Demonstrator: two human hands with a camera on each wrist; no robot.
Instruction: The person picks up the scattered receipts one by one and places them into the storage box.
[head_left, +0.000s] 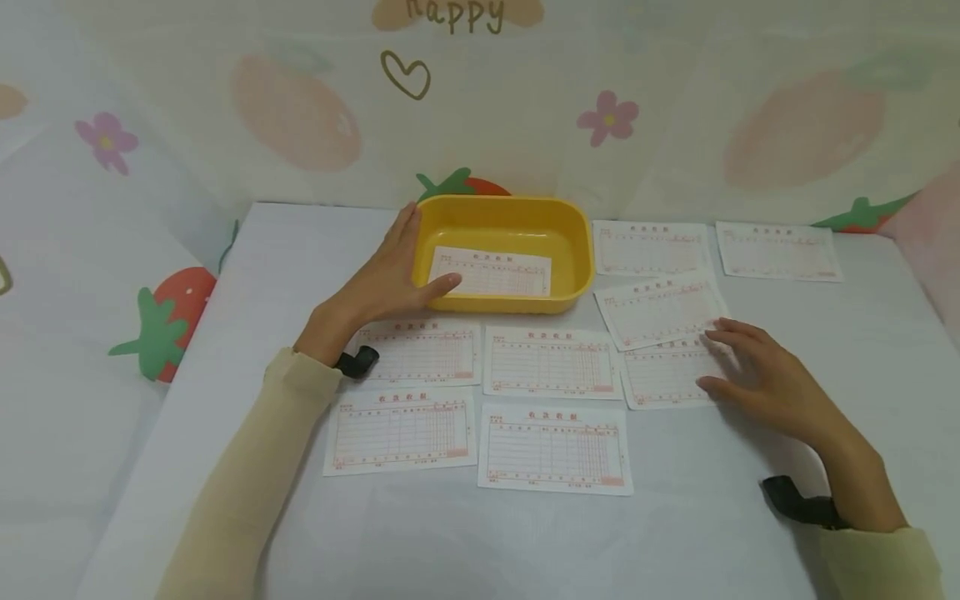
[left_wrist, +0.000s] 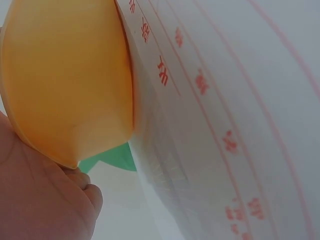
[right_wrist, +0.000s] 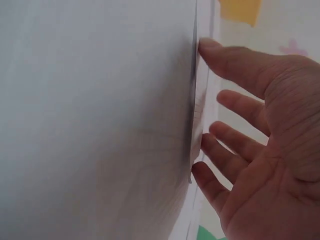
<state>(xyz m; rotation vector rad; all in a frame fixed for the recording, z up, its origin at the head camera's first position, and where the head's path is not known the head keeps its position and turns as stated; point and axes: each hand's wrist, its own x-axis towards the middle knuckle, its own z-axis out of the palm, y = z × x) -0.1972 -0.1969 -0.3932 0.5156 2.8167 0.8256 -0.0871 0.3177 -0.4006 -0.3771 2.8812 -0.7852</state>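
My left hand grips the left end of a yellow plastic tub, its thumb over the front rim. Inside the tub lies a printed receipt slip; red Chinese characters head it. The left wrist view shows the tub wall beside the palm. Over on the right, my right hand hovers low with fingers spread, its fingertips at a tilted slip. That slip overlaps another slip below it. In the right wrist view the fingertips meet a slip's edge without closing on it.
Several similar slips lie flat on the white table: two at the back right, and others in front of the tub, such as one slip nearest me. A patterned cloth backdrop rises behind the tub.
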